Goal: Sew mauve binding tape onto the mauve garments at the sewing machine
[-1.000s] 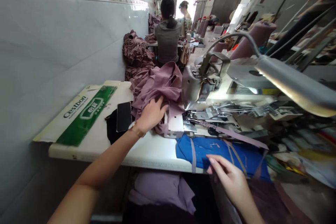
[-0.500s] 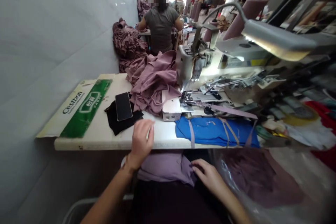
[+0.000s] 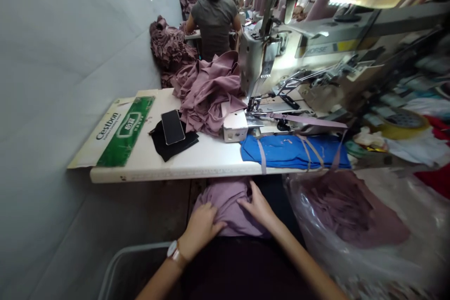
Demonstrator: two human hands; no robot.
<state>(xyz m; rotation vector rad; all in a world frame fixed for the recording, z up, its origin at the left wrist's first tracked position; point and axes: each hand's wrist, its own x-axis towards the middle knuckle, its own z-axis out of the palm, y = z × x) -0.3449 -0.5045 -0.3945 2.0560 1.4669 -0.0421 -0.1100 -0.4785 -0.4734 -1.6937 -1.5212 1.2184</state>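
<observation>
A piece of mauve cloth (image 3: pixel 228 204) lies bunched on my lap, just below the front edge of the sewing table (image 3: pixel 207 161). My left hand (image 3: pixel 202 229), with a watch (image 3: pixel 173 249) at its wrist, grips the cloth's left side with curled fingers, thumb pointing right. On the other side, my right hand (image 3: pixel 259 205) holds the cloth's right edge between thumb and fingers. Some of its fingertips are hidden in the folds. Above stands a sewing machine (image 3: pixel 258 63) with a mauve strip (image 3: pixel 305 120) running across its front. Blue cloth (image 3: pixel 284 153) covers the table edge beneath it.
A mauve fabric heap (image 3: pixel 211 91) lies left of the machine. A phone (image 3: pixel 173 127) rests on black cloth (image 3: pixel 163 145) beside a green-and-white cardboard sheet (image 3: pixel 119 131). Right of my lap is a plastic bag (image 3: pixel 298 201) of mauve pieces. Ahead sits a person (image 3: pixel 214 23).
My left hand has come down from the table edge onto the mauve cloth. My right hand has moved up and left along it. The view has tilted downward.
</observation>
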